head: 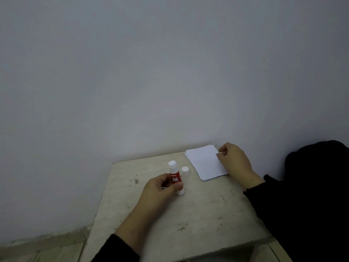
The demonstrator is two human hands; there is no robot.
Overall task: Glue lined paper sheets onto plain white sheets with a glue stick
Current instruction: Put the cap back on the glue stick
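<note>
Glue stick (176,179) upright near the middle of the table (198,210), gripped round its red barrel by the left hand (160,188); a second white-capped cylinder (185,172) just behind it, kind unclear. Stack of lined sheets (204,162) at the far right corner by the wall; right hand (234,159) pinching its right edge, fingers curled. Best to peel only the top sheet; lift slowly from the corner, keep the rest flat, hold the stick steady.
</note>
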